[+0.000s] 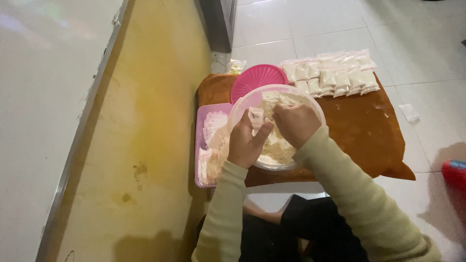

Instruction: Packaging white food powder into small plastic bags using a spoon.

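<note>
On the white tile floor, a brown cloth (369, 131) holds many filled little clear bags (335, 75). The left hand (246, 140) pinches one small clear bag (256, 116) over a see-through bowl of pale powder (310, 104); the right hand (297, 123) is curled shut, maybe scooping. Lots of powder is left, and empty bags wait in the pink tray (200, 145).

Single head view, worn on person's head, facing steeply down and forward. Close above hands over clear bowl (277, 127) on brown cloth (369, 131); yellow wall (145, 136) at left, tiled floor (417, 43) beyond.

Pink lid (258, 77): just beyond the fingers.
Filled packets (335, 75): rows, far right of fingers.
Pink tray (200, 145): left, holding empty bags.
</note>
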